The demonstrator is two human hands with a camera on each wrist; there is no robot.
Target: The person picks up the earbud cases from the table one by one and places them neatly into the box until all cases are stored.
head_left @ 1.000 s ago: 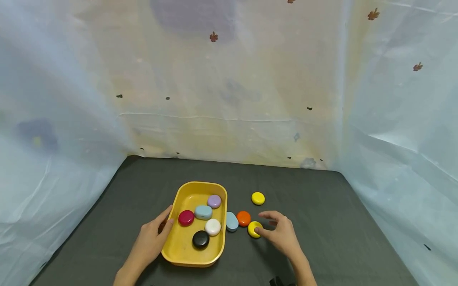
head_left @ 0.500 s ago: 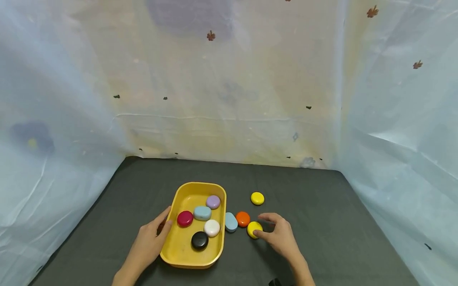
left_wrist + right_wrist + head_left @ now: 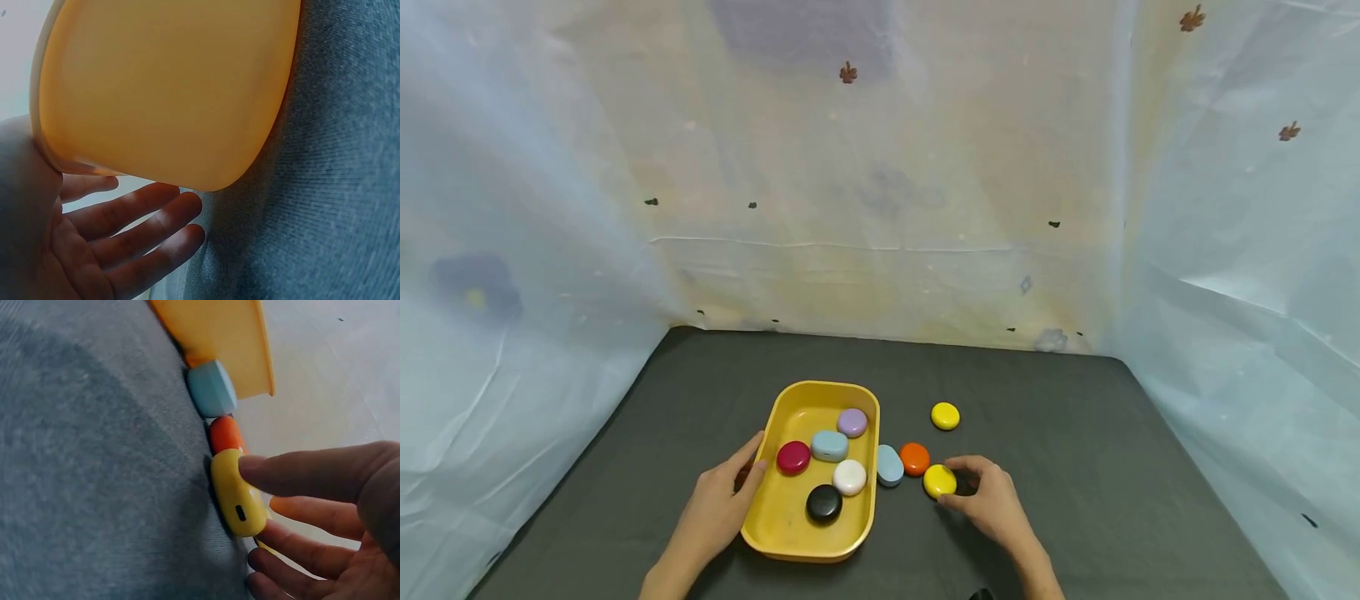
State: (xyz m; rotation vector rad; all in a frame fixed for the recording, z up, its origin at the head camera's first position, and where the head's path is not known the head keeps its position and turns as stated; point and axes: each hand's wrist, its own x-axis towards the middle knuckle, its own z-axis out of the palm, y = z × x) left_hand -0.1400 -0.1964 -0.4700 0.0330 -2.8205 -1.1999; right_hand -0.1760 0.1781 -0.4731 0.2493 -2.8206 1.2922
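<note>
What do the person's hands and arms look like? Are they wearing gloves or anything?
No gloves! The left hand and right hand are both bare, with slim fingers and no rings that I can see. No sleeves show on the forearms either. A small black thing peeks in beside the right one, but I can't tell what it is.

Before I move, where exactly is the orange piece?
In the head view, the orange piece lies on the dark cloth, right of the yellow tray, between the light-blue piece beside the tray and the yellow piece at the right hand.
</note>
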